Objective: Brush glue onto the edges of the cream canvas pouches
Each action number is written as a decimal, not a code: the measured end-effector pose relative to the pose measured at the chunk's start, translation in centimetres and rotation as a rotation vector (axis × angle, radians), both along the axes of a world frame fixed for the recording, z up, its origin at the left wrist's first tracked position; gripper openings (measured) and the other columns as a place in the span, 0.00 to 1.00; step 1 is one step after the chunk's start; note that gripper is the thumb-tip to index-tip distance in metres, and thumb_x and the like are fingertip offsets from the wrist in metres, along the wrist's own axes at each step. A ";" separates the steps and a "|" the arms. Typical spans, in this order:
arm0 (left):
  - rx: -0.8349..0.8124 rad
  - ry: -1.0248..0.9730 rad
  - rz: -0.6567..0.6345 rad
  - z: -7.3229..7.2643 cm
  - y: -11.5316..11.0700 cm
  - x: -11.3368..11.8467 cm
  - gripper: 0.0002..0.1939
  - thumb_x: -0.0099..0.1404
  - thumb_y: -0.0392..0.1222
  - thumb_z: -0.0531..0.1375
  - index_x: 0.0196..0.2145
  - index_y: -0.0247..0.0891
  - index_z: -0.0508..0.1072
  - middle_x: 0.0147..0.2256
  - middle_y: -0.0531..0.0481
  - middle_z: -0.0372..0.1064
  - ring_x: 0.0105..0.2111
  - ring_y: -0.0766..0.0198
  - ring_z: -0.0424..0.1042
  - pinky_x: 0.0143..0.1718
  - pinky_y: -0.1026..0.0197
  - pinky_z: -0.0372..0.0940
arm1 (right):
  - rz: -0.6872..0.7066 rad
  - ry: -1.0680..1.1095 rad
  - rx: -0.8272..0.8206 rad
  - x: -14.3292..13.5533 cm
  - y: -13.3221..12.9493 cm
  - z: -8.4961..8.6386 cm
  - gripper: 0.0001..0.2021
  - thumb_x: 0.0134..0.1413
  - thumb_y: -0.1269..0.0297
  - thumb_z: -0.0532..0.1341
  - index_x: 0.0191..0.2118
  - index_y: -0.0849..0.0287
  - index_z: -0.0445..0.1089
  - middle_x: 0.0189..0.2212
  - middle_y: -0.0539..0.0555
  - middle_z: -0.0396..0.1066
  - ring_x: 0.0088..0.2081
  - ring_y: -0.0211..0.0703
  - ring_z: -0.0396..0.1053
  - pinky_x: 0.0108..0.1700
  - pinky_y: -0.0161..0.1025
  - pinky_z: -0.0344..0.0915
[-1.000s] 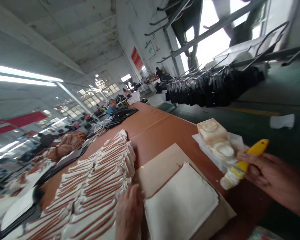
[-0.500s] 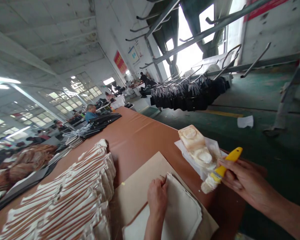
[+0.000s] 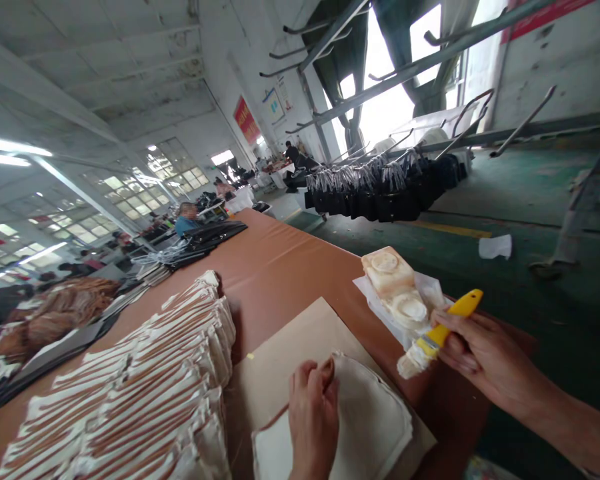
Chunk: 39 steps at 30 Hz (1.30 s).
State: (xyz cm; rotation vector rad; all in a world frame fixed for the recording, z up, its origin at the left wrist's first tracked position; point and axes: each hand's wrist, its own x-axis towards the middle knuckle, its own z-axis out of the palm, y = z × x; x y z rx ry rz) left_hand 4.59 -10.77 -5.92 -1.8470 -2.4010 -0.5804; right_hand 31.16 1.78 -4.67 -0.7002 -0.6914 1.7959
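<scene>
Two hands work over a cream fabric piece (image 3: 365, 427) that lies on a tan cardboard sheet (image 3: 300, 340) at the near edge of the brown table (image 3: 280, 267). The left hand (image 3: 313, 417) pinches the piece's upper edge at about eleven o'clock of the piece, fingers curled over the fold, apparently to pin it flat. The right hand (image 3: 480, 353) is closed around the yellow handle of a brush (image 3: 437, 340), whose pale, loaded bristles point down toward eight o'clock and hang just off the piece's far corner, clear of the cloth. At one o'clock from the piece, within easy reach of the brush, sits a crusted glue container (image 3: 395, 290) on a white liner at the table's edge. At nine o'clock, a long overlapped row of cream pieces with brown trim (image 3: 155, 380) crowds the cardboard's left side, limiting room there. Further off stand a rack of black bags (image 3: 385, 190) and a seated person (image 3: 186, 219).
</scene>
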 end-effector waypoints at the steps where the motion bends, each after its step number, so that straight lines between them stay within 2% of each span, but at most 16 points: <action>1: -0.093 -0.044 0.021 0.0 1.2 -0.3 0.03 0.65 0.37 0.56 0.35 0.41 0.71 0.44 0.45 0.69 0.43 0.56 0.68 0.45 0.57 0.62 | 0.005 0.003 0.002 -0.2 -0.2 0.0 0.20 0.57 0.59 0.66 0.20 0.59 0.60 0.11 0.43 0.51 0.13 0.29 0.46 0.17 0.32 0.45; 3: -0.202 -0.093 0.058 -0.4 3.3 -0.6 0.04 0.62 0.36 0.57 0.35 0.39 0.70 0.41 0.45 0.71 0.42 0.56 0.69 0.44 0.58 0.61 | 0.008 0.005 -0.006 -0.6 -0.6 -0.1 0.19 0.57 0.60 0.66 0.21 0.60 0.61 0.11 0.43 0.51 0.13 0.28 0.45 0.17 0.32 0.43; 5: -0.237 -0.113 0.080 -1.1 4.9 -0.8 0.05 0.58 0.35 0.58 0.35 0.38 0.70 0.38 0.45 0.72 0.41 0.55 0.69 0.42 0.57 0.61 | 0.035 0.010 -0.012 -0.8 -0.8 -0.1 0.21 0.57 0.59 0.66 0.20 0.60 0.59 0.11 0.43 0.50 0.13 0.28 0.44 0.18 0.31 0.42; 10: -0.316 -0.211 0.101 -2.0 7.0 -0.7 0.15 0.52 0.32 0.57 0.39 0.39 0.72 0.39 0.45 0.73 0.41 0.53 0.69 0.38 0.57 0.58 | 0.084 0.001 -0.012 -1.8 -0.5 -0.1 0.21 0.56 0.58 0.67 0.23 0.60 0.57 0.13 0.42 0.52 0.15 0.28 0.45 0.19 0.30 0.42; 13: -0.361 -0.330 0.072 -1.9 7.6 -0.7 0.07 0.53 0.35 0.58 0.31 0.39 0.74 0.30 0.48 0.72 0.34 0.56 0.70 0.33 0.60 0.57 | 0.078 -0.033 0.007 -2.9 -0.2 0.0 0.19 0.54 0.57 0.68 0.26 0.59 0.58 0.14 0.41 0.52 0.16 0.28 0.45 0.18 0.29 0.41; 14: -0.371 -0.384 0.048 -1.8 7.6 -0.7 0.05 0.56 0.38 0.58 0.30 0.39 0.74 0.27 0.50 0.71 0.31 0.58 0.69 0.31 0.62 0.57 | 0.072 -0.055 0.016 -3.3 -0.1 0.0 0.19 0.53 0.56 0.69 0.26 0.59 0.58 0.14 0.41 0.52 0.16 0.28 0.45 0.18 0.29 0.41; 16: -0.374 -0.495 -0.015 -1.5 7.3 -0.7 0.11 0.61 0.45 0.56 0.28 0.37 0.73 0.24 0.53 0.68 0.27 0.63 0.67 0.29 0.64 0.57 | 0.060 -0.106 0.043 -3.9 0.2 -0.1 0.20 0.51 0.55 0.69 0.27 0.59 0.58 0.14 0.40 0.51 0.16 0.28 0.44 0.18 0.29 0.39; 18: -0.347 -0.592 -0.076 -1.1 6.5 -0.5 0.16 0.64 0.49 0.53 0.30 0.36 0.73 0.25 0.54 0.66 0.27 0.65 0.65 0.29 0.65 0.57 | 0.054 -0.153 0.078 -4.5 0.6 -0.3 0.19 0.52 0.53 0.68 0.29 0.58 0.58 0.14 0.40 0.50 0.16 0.28 0.44 0.17 0.29 0.40; 21: -0.291 -0.695 -0.150 -0.2 5.0 0.1 0.15 0.64 0.49 0.55 0.34 0.34 0.74 0.30 0.52 0.66 0.32 0.64 0.65 0.34 0.65 0.59 | 0.071 -0.281 0.182 -5.2 1.2 -0.4 0.18 0.56 0.50 0.63 0.30 0.57 0.58 0.14 0.39 0.49 0.15 0.29 0.44 0.17 0.30 0.41; 24: -0.256 -0.762 -0.204 1.2 3.7 1.2 0.14 0.63 0.49 0.58 0.30 0.35 0.73 0.29 0.53 0.62 0.33 0.64 0.62 0.35 0.65 0.57 | 0.086 -0.400 0.295 -5.9 1.4 0.1 0.17 0.58 0.49 0.60 0.29 0.57 0.59 0.14 0.40 0.48 0.15 0.31 0.45 0.17 0.32 0.42; 27: -0.233 -0.843 -0.289 2.5 2.9 2.4 0.14 0.63 0.48 0.60 0.26 0.35 0.72 0.26 0.55 0.56 0.32 0.65 0.59 0.35 0.65 0.55 | 0.074 -0.466 0.392 -6.4 1.4 0.7 0.16 0.58 0.52 0.61 0.28 0.59 0.63 0.17 0.44 0.54 0.19 0.33 0.51 0.21 0.33 0.50; 30: -0.231 -0.895 -0.363 3.4 2.3 3.2 0.13 0.65 0.47 0.59 0.27 0.36 0.73 0.26 0.55 0.56 0.32 0.65 0.58 0.37 0.65 0.54 | 0.042 -0.553 0.501 -6.6 1.6 1.1 0.14 0.56 0.56 0.63 0.27 0.60 0.66 0.20 0.47 0.61 0.24 0.37 0.58 0.28 0.36 0.56; 36: -0.280 -1.022 -0.322 3.2 1.8 2.8 0.16 0.62 0.52 0.61 0.29 0.35 0.74 0.29 0.53 0.60 0.34 0.64 0.61 0.35 0.65 0.55 | -0.061 -0.653 0.610 -5.0 2.1 2.2 0.14 0.57 0.57 0.62 0.26 0.60 0.66 0.20 0.48 0.61 0.24 0.39 0.59 0.29 0.37 0.56; 39: -0.287 -1.078 -0.287 2.8 2.0 2.7 0.18 0.59 0.54 0.63 0.32 0.34 0.76 0.30 0.52 0.61 0.33 0.64 0.61 0.33 0.66 0.55 | -0.030 -0.643 0.636 -4.5 1.2 2.9 0.14 0.61 0.56 0.59 0.28 0.59 0.65 0.21 0.47 0.61 0.24 0.39 0.60 0.29 0.37 0.57</action>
